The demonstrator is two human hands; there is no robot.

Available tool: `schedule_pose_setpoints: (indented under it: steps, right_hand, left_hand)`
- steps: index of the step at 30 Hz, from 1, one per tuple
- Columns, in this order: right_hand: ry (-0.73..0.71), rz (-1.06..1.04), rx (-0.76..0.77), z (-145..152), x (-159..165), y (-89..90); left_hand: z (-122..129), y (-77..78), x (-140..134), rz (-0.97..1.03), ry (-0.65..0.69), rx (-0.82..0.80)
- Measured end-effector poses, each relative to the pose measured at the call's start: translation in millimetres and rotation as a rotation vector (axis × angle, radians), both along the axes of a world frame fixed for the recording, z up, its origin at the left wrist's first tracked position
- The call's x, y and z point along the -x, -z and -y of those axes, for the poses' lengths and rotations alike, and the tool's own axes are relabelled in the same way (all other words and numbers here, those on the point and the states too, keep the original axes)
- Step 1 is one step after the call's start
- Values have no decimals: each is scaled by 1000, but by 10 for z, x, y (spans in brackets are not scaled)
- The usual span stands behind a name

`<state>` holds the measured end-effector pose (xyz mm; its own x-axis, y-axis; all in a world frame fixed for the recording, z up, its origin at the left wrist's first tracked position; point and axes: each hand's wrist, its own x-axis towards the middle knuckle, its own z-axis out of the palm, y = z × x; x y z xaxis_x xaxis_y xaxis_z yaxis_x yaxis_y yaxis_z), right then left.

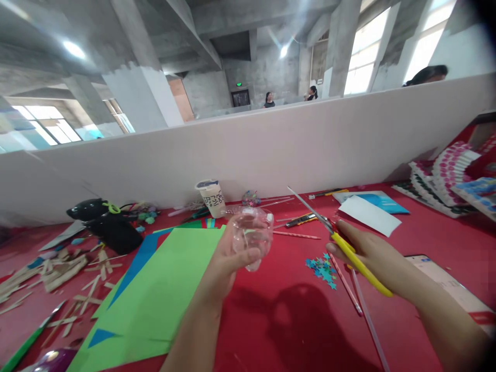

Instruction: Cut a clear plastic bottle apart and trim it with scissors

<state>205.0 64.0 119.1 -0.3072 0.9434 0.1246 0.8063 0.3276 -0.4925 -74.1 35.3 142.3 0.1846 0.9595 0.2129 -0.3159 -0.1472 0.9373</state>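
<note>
My left hand (pixel 228 253) is wrapped round a clear plastic bottle piece (pixel 253 235), held above the red table (pixel 248 320). My right hand (pixel 364 248) grips scissors with yellow handles (pixel 360 263); their metal blades point up and to the left, toward the bottle piece but apart from it. Below the scissors lies a small heap of blue-green stars (pixel 322 269). Beside the stars, a striped straw (pixel 346 289) rests on the table. Left of my left hand are green paper sheets (pixel 166 279) with blue paper under them.
A paper cup (pixel 211 197) and a utility knife (pixel 301 220) stand or lie toward the white partition (pixel 240 155). Wooden sticks (pixel 91 297) and a black bottle (pixel 112 227) are at left. A phone (pixel 445 281) lies right. People are beyond the partition.
</note>
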Motion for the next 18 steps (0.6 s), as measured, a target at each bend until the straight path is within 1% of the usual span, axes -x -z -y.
schedule_pose_setpoints:
  steps: [1,2,3,8,14,18]
  right_hand:
    - [7,38,3,-7,-16,-20]
    - [5,72,3,-8,-22,-38]
    - [-6,102,0,-3,-18,-53]
    - [-106,216,-54,55,69,-48]
    - [-108,348,-161,45,60,11]
    - [-139,386,-219,40,41,37]
  left_hand:
    - [0,-16,8,-1,-63,-25]
    - [0,-27,17,-5,-95,-34]
    - [0,-32,24,-17,-94,-26]
    - [-3,6,31,-84,30,19]
    - [-7,52,54,-155,131,8]
    - [-20,105,74,-104,213,22]
